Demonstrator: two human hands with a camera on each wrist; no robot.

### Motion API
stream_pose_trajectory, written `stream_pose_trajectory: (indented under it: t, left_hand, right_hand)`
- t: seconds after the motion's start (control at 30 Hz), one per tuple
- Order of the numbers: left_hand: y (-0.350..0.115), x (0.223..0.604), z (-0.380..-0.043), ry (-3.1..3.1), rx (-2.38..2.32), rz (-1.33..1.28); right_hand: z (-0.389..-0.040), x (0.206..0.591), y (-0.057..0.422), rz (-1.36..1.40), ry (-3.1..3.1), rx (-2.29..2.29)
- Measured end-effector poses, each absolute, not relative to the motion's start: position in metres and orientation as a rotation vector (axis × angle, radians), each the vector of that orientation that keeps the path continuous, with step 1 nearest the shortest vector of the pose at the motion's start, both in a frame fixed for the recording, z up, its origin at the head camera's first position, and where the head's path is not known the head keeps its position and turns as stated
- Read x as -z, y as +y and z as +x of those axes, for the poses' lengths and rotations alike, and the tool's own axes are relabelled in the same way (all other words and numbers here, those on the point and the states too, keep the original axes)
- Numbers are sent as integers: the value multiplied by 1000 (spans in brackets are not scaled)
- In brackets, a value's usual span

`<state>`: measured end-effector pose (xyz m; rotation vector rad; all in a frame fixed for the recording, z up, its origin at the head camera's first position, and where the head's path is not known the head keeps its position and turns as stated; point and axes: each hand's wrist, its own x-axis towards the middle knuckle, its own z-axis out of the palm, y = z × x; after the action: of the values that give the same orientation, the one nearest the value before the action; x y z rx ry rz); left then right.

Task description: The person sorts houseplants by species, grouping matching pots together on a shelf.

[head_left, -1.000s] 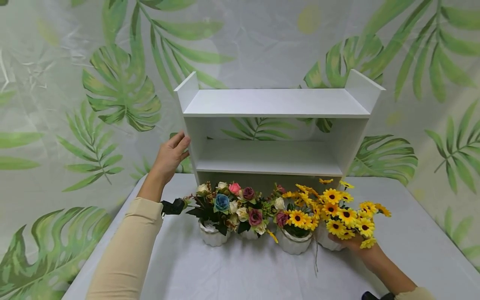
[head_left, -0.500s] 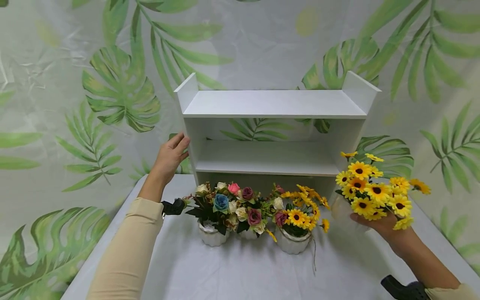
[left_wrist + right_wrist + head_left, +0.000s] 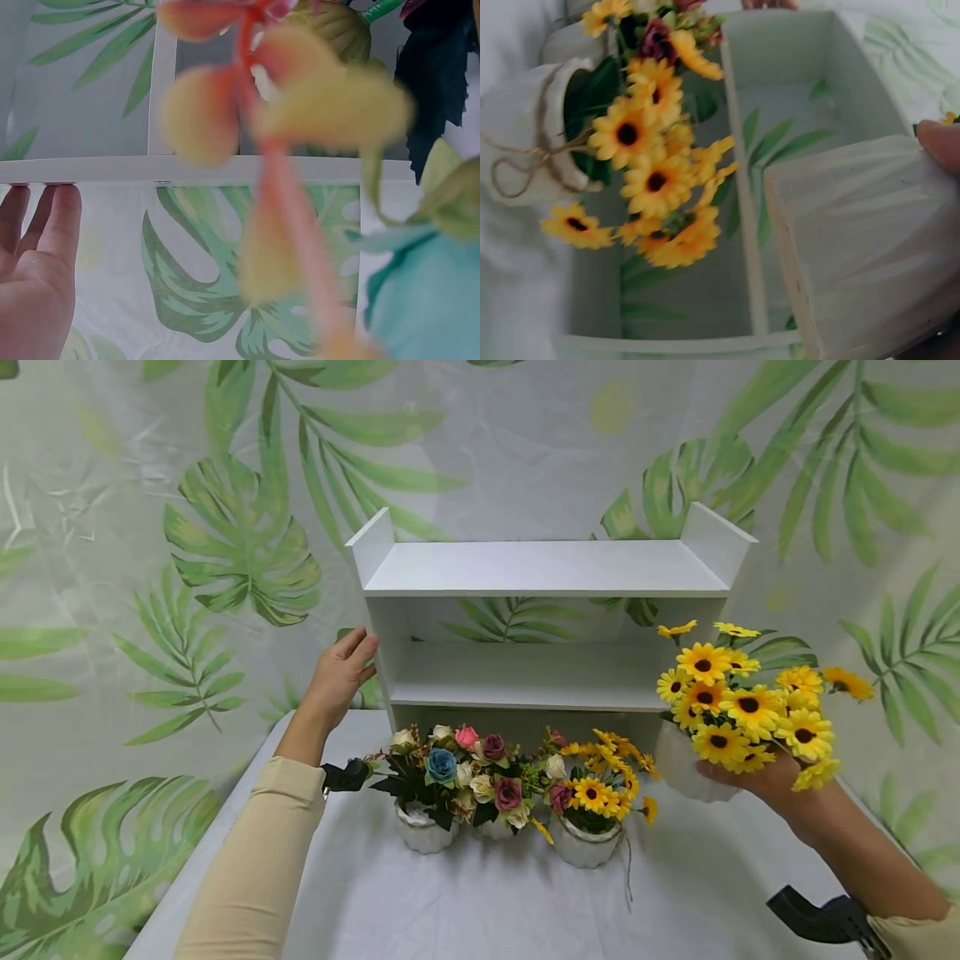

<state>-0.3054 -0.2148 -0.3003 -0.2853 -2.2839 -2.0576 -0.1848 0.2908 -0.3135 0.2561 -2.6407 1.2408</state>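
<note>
My right hand grips a white flowerpot of yellow artificial sunflowers, raised off the table in front of the shelf's right side. In the right wrist view the ribbed pot fills the lower right, with a bit of a finger at its rim. My left hand rests its fingertips against the left side panel of the white shelf unit. In the left wrist view those fingers touch the panel edge from outside, straight and holding nothing.
Along the shelf's foot stand white pots of artificial flowers: a blue and cream rose pot, a purple rose arrangement, and a sunflower pot with a twine bow. A white cloth covers the table. Behind hangs a leaf-patterned sheet.
My right hand has lifted the sunflower pot from the right end of the row, carrying it up and to the right, then slightly higher toward the shelf. The left hand has stayed put.
</note>
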Motion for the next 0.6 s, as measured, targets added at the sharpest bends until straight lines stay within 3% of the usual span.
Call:
stream_pose_trajectory:
  t: [0.6]
  left_hand:
    - [-216,299,-304,-2297,2069,-279]
  right_hand:
    - [-198,204,250,296,-2617,-1217]
